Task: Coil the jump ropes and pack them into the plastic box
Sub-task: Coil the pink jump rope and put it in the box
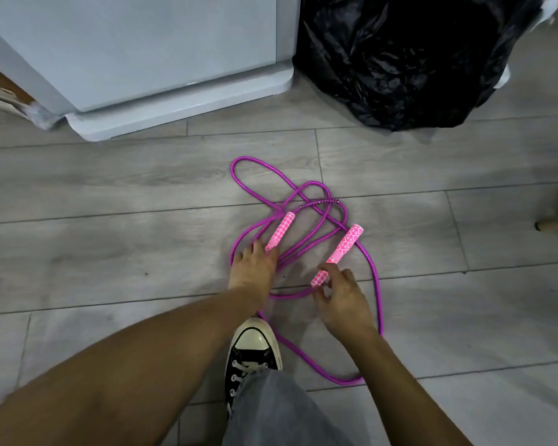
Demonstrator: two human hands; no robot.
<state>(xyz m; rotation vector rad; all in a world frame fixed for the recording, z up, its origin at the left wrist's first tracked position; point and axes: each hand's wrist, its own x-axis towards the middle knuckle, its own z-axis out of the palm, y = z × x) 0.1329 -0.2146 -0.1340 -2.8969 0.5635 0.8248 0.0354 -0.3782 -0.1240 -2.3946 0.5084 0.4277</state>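
A purple jump rope (375,284) lies in loose loops on the grey wood floor, with two pink-and-white patterned handles. My left hand (253,268) reaches down onto the lower end of the left handle (281,230), fingers spread over the rope strands there. My right hand (342,300) pinches the lower end of the right handle (342,249) between thumb and fingers. No plastic box is in view.
A pale grey cabinet (149,53) stands at the back left and a black plastic bag (406,56) at the back right. My black-and-white sneaker (253,349) stands on the floor beside the rope. A wooden leg tip (554,225) shows at the right edge.
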